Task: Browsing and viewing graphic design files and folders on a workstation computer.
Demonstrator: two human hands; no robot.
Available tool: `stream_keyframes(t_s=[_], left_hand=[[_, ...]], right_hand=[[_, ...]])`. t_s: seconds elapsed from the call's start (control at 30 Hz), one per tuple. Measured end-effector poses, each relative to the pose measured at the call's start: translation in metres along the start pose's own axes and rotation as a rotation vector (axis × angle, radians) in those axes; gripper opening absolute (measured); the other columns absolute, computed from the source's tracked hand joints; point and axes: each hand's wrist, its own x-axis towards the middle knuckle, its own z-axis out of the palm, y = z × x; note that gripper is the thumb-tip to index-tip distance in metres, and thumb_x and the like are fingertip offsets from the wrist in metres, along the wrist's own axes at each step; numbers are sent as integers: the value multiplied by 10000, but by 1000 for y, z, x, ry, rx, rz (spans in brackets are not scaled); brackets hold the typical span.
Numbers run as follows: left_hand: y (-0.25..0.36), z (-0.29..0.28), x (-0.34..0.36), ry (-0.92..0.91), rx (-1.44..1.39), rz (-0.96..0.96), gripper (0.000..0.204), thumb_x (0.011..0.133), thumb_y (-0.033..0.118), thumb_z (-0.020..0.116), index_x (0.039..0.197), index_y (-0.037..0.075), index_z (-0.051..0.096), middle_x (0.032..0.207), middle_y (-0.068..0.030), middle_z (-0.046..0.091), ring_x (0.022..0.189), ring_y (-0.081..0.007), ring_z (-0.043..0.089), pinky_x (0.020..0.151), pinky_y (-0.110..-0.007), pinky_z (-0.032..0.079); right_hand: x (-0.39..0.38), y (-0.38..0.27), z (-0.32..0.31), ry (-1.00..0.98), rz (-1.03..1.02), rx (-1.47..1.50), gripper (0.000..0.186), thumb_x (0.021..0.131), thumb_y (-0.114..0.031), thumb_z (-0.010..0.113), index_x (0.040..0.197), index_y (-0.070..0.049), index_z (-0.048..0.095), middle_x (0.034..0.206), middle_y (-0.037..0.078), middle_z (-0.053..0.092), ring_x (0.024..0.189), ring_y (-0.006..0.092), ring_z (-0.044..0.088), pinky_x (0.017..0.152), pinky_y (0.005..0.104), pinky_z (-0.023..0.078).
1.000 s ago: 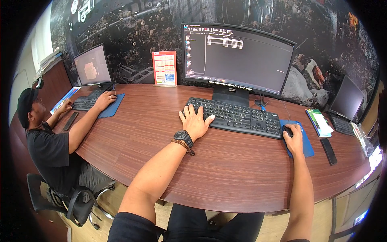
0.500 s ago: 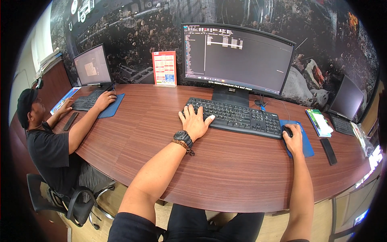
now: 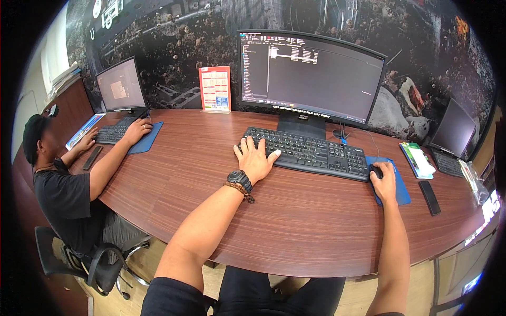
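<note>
My left hand (image 3: 255,162) rests with fingers spread on the left end of a black keyboard (image 3: 321,156); a black watch and beaded bracelet are on that wrist. On the blue mouse pad (image 3: 395,187), right of the keyboard, my right hand (image 3: 386,181) is wrapped over a black mouse (image 3: 375,169). Behind the keyboard stands a large monitor (image 3: 316,79) showing a dark window with a short list.
The wooden desk (image 3: 300,221) has a co-worker (image 3: 60,195) at another monitor (image 3: 118,87) on the left and a red-framed calendar (image 3: 215,89) at the back. Rightward lie a black phone (image 3: 429,198), booklets (image 3: 415,159) and another screen (image 3: 452,127) with a keyboard.
Both my hands have stayed in place. The highlighting in the monitor's short list has changed slightly since a second ago.
</note>
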Motion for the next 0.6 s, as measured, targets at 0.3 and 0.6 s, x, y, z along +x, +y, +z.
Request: stream_keyframes(t_s=[0.3, 0.6], left_hand=[[1, 0, 1, -3, -9, 5, 758, 954, 641, 478, 1414, 40, 514, 1487, -349, 347, 1417, -481, 253, 1125, -677, 154], [-1, 1, 0, 7, 6, 12, 771, 956, 651, 461, 1418, 35, 508, 1475, -347, 361, 1414, -481, 256, 1122, -677, 158]], right_hand=[[-1, -3, -2, 7, 63, -60, 286, 765, -136, 662, 1038, -49, 662, 1110, 140, 578, 1091, 351, 581, 946, 422, 471], [-1, -3, -2, 16, 64, -55, 282, 754, -122, 649, 1026, -44, 661, 1087, 145, 585, 1060, 355, 590, 934, 422, 475]])
